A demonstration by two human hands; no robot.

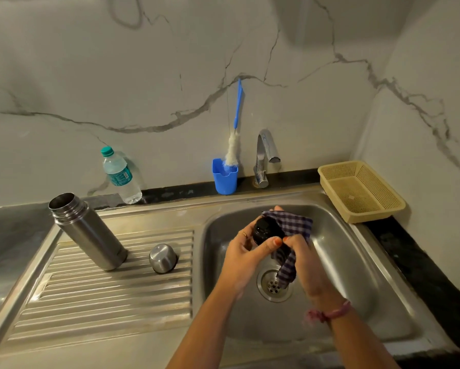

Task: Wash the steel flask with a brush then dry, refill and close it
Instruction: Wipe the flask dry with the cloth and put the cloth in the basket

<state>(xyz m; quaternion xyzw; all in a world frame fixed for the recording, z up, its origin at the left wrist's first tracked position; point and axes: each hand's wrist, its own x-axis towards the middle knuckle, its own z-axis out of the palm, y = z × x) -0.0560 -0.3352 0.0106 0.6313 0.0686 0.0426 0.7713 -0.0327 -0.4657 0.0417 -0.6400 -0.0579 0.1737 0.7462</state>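
The steel flask stands uncapped on the ribbed drainboard at the left, with its steel cup lid upside down beside it. Over the sink bowl my left hand grips the black inner stopper. My right hand presses a blue checked cloth against the stopper; one end of the cloth hangs down toward the drain. The bottle brush with a blue handle stands in a blue holder against the wall.
A plastic water bottle with a green cap leans at the wall behind the flask. The chrome tap stands behind the sink bowl, with no water running. A beige plastic basket sits at the back right corner.
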